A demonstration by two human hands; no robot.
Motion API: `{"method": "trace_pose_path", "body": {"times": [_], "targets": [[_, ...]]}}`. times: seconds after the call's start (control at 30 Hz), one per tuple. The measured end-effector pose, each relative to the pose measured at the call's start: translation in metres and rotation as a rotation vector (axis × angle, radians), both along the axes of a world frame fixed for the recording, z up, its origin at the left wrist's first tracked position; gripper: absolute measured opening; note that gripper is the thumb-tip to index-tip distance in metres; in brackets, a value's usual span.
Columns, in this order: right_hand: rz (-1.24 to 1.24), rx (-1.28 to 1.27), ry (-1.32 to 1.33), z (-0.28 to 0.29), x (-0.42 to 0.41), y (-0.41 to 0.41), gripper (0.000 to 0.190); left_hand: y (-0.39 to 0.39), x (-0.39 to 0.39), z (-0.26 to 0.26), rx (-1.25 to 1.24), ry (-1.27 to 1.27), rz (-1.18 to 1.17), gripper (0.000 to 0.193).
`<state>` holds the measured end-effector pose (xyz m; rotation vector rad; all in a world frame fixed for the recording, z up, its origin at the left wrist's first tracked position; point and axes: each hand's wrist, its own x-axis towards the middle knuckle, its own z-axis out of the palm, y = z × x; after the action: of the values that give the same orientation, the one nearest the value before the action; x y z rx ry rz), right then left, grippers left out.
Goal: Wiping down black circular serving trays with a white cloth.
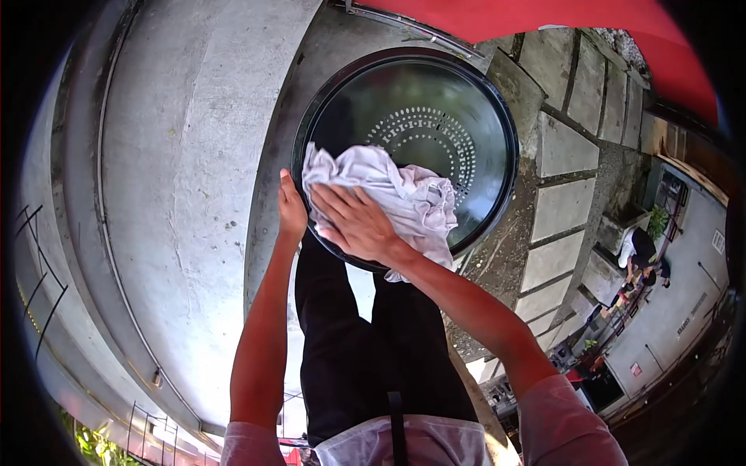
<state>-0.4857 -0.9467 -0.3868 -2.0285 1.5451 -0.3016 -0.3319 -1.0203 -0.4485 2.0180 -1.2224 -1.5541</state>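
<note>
A round, dark glossy tabletop [419, 87] with a ring pattern of light dots lies before me. On its near left part is a crumpled pale cloth [379, 180], one end hanging over the near rim. My right hand [352, 221] lies flat on the cloth near the left rim, fingers extended and slightly spread. My left hand [291, 204] is at the outer left edge of the tabletop, fingers pointing up along the rim; its palm side is mostly hidden, so its hold on the rim is unclear.
A concrete wall or ledge [215, 116] runs along the left. Stone paving slabs [562, 209] lie on the right beside bare soil. Red fabric [524, 17] hangs at the top. Several people [644, 256] are far off at the right, near a planter.
</note>
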Motion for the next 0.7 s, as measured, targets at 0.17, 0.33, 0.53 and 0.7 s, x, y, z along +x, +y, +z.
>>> {"method": "trace_pose_path", "body": {"times": [0.17, 0.33, 0.53, 0.7], "targets": [[-0.334, -0.101, 0.022, -0.009, 0.006, -0.065, 0.061, 0.006, 0.002, -0.015, -0.003, -0.024, 0.048, 0.075], [-0.486, -0.132, 0.117, -0.018, -0.030, -0.102, 0.062, 0.013, -0.018, 0.011, -0.307, -0.282, -0.117, 0.065], [-0.570, -0.061, 0.237, -0.023, -0.112, -0.114, 0.071, 0.004, -0.021, 0.023, -0.339, -0.310, -0.131, 0.063], [-0.614, 0.042, 0.372, -0.018, -0.195, -0.064, 0.074, 0.002, -0.025, 0.030, -0.330, -0.336, -0.133, 0.063]]}}
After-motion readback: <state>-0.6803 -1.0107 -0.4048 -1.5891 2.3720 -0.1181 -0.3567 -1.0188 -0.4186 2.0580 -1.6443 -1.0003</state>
